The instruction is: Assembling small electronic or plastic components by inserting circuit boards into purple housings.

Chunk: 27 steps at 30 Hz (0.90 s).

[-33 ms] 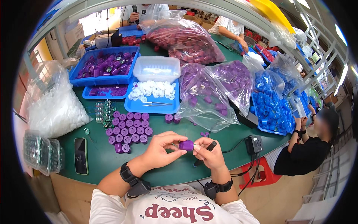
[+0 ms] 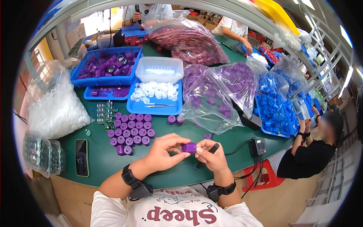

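Observation:
My left hand (image 2: 166, 150) pinches a small purple plastic cylinder (image 2: 189, 148) between thumb and fingers, lying on its side above the table's near edge. At the cylinder's right end, the fingertips of my right hand (image 2: 212, 156) are closed together against it. A dark pen-shaped tool (image 2: 214, 148) is tucked in that same hand, its upper end sticking out past the fingers. What lies between the right fingertips is too small to make out. Left of my hands stand several purple cylinders (image 2: 128, 132) in rows, slotted ends up.
Behind them, a blue tray (image 2: 153, 110) holds white discs and tweezers. Circuit boards (image 2: 106, 112), a phone (image 2: 81, 158) and a bag of white parts (image 2: 56, 113) lie left. Bags of purple parts (image 2: 206, 94) and a black control box (image 2: 257, 146) lie right. A co-worker (image 2: 308, 155) sits far right.

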Motion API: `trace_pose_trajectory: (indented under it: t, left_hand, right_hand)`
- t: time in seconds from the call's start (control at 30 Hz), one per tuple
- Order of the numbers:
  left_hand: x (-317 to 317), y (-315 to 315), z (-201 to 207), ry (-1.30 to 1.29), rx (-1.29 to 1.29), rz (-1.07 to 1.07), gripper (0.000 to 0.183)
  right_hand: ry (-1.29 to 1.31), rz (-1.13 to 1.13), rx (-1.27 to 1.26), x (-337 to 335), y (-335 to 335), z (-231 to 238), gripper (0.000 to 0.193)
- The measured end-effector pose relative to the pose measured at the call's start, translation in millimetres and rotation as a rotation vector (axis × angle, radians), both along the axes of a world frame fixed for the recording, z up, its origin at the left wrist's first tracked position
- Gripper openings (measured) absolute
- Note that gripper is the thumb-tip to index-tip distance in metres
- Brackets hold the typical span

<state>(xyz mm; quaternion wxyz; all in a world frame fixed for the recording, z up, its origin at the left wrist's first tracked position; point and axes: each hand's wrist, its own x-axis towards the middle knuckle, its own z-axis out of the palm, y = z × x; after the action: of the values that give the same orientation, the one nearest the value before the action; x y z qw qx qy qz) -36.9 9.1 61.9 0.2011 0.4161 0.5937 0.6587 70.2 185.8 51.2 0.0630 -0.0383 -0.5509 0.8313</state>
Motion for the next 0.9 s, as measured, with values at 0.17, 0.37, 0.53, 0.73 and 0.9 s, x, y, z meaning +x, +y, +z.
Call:
trace_pose_trajectory:
  t: [0.17,0.37,0.53,0.73,0.9]
  left_hand:
    - [6,-5,10,0.181,0.099,0.078,0.037]
    - [13,-4,27,0.448,0.133,0.145,0.029]
    - [9,-3,27,0.556,0.219,0.106,0.027]
    - [9,-8,26,0.508,0.221,0.107,0.022]
    - [11,-9,26,0.455,0.212,0.181,0.018]
  right_hand:
    - [-0.01,0.064,-0.17,-2,-4,4,0.011]
    - [-0.005,0.113,-0.308,-3,-1,1,0.012]
    - [-0.013,0.296,-0.476,-6,6,2,0.014]
    - [0.077,0.312,-0.425,-11,1,2,0.02]
    - [0.051,0.216,-0.344,-7,-5,-2,0.026]
